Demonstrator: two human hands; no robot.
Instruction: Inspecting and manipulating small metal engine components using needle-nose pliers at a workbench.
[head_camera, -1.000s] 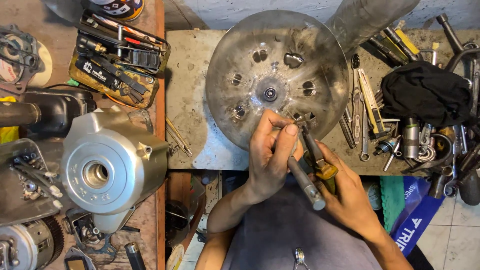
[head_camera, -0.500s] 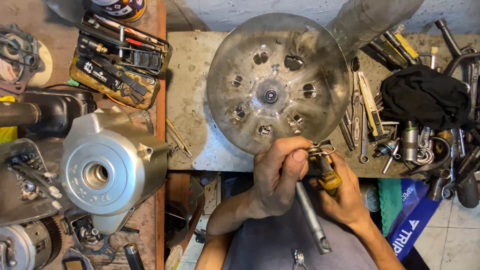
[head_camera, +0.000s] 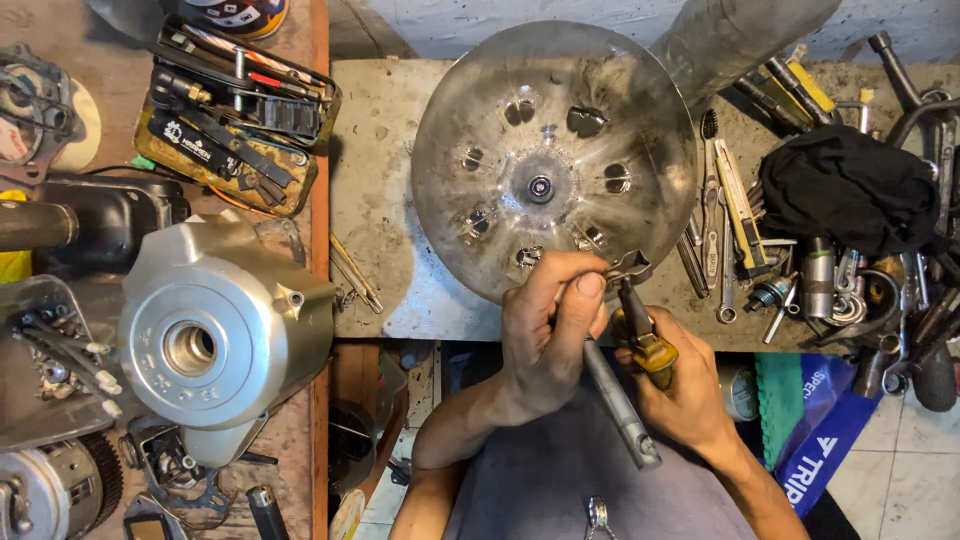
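Fingers of left hand (head_camera: 545, 335) pinch a steel rod (head_camera: 620, 405); right hand (head_camera: 680, 385) grips yellow-handled pliers (head_camera: 640, 335), seemingly clamping bent metal.

Cluttered repair workshop seen from above.
Lying side by side: worn wooden bench (head_camera: 320, 420), stained grey worktop (head_camera: 375, 230), pale tiled floor (head_camera: 915, 470) showing beyond.
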